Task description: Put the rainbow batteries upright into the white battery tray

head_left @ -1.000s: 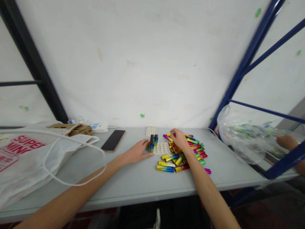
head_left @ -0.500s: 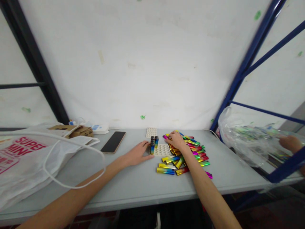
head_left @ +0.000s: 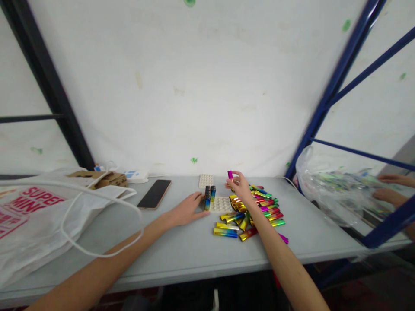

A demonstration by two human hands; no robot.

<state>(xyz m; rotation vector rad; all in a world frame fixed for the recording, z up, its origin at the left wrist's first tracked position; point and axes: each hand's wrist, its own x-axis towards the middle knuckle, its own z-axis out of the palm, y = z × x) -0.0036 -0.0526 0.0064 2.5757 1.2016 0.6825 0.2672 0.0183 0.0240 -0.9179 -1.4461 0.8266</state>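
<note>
A white tray with rows of holes point(head_left: 221, 204) lies on the table, several black-topped, blue-and-yellow shiny tubes point(head_left: 207, 199) standing upright along its left side. My left hand point(head_left: 187, 209) rests at the tray's left edge, thumb and fingers spread apart. Above the tray's far right corner, my right hand point(head_left: 239, 186) pinches one shiny purple tube point(head_left: 230, 175), held roughly upright. Beneath and right of that hand spreads a loose pile of metallic tubes point(head_left: 272, 212) in yellow, red, green, blue and purple. My right forearm covers part of the pile.
Another holed tray point(head_left: 206, 180) lies near the wall. To the left are a phone point(head_left: 154, 193), a white plastic bag point(head_left: 39, 211), a cardboard box point(head_left: 112, 179) and a looping white cable point(head_left: 97, 255). Right, beyond a blue frame point(head_left: 319, 112), another person's hands point(head_left: 391, 196) touch a clear bag point(head_left: 319, 190).
My right hand has risen from the pile with a purple tube between its fingers. My left hand has stayed by the tray. The other person's second hand has come into view.
</note>
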